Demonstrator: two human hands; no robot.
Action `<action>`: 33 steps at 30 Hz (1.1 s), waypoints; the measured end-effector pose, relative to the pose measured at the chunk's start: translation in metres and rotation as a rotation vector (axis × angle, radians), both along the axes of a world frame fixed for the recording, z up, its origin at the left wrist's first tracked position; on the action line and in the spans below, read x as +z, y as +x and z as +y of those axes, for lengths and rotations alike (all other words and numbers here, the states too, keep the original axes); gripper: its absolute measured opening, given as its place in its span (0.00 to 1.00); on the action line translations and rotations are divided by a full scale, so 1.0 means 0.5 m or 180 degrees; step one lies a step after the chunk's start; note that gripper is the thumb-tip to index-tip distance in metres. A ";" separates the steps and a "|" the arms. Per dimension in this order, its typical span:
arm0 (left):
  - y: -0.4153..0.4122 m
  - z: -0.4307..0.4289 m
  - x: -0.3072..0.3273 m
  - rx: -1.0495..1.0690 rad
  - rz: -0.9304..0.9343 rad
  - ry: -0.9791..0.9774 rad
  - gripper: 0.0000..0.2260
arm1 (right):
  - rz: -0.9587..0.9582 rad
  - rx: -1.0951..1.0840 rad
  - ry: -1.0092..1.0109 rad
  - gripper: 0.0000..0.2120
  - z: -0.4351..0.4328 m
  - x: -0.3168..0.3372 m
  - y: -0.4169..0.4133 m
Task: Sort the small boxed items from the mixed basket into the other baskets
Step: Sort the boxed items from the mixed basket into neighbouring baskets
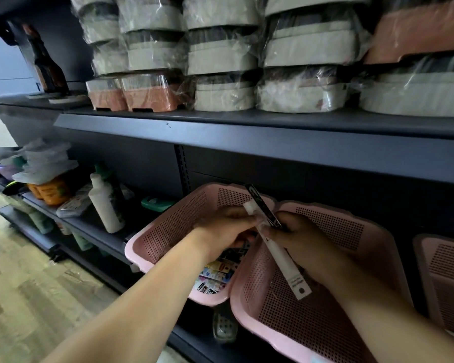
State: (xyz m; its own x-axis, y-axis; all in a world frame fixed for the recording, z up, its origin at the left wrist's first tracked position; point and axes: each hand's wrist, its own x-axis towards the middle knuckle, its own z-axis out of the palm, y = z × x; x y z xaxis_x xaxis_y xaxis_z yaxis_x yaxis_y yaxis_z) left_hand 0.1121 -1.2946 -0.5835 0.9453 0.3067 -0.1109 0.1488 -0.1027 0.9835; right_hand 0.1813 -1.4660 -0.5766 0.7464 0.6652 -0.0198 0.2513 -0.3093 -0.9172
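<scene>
Above two pink baskets on the lower shelf (95, 222), both hands meet. The left hand (226, 226) pinches the upper end of a long white box (286, 263). The right hand (296, 239) curls round its middle, with a black box (260, 203) beside it. The white box slants down over the middle basket (286, 323). Small boxes (218, 273) lie in the mixed basket (168, 226), to the left.

Shelf stock, surrounding goods
Wrapped tubs (220, 56) are stacked well above the grip on the dark shelf (247, 137); a white bottle (104, 205) and orange bottles (51, 191) are shelved to its left.
</scene>
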 end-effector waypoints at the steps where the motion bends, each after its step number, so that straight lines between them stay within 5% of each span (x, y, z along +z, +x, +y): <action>1: -0.004 -0.004 -0.002 0.0071 -0.0030 -0.0056 0.08 | -0.0037 0.0015 0.0001 0.05 0.003 -0.001 -0.001; 10: -0.007 0.141 0.008 0.1802 0.0046 -0.0591 0.08 | -0.0268 -0.0304 -0.0281 0.09 -0.026 -0.018 0.012; 16: -0.039 0.194 -0.050 0.1371 0.1715 -0.0114 0.09 | -0.0266 -0.0264 -0.0347 0.11 -0.048 -0.015 0.014; 19: -0.041 0.202 -0.063 0.1386 0.1956 0.0582 0.10 | -0.0241 -0.0231 -0.0364 0.10 -0.052 -0.016 0.014; 23: -0.035 0.147 -0.035 0.0867 0.1601 0.1251 0.07 | -0.0304 -0.0125 -0.0367 0.08 -0.053 -0.012 0.010; 28: -0.031 0.001 0.026 0.0134 0.0483 0.0455 0.04 | -0.0440 -0.0006 -0.0373 0.05 -0.031 -0.015 0.002; 33: -0.011 -0.062 0.021 0.0576 -0.0071 0.0273 0.06 | -0.0625 0.0113 -0.0189 0.07 -0.006 -0.022 -0.012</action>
State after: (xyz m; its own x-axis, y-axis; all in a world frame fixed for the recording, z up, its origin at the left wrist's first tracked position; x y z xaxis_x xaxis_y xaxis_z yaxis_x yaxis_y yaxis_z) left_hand 0.1063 -1.3257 -0.5730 0.8758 0.4793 -0.0568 0.1507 -0.1599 0.9756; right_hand 0.1755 -1.4692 -0.5874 0.7160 0.6930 0.0839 0.4351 -0.3490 -0.8300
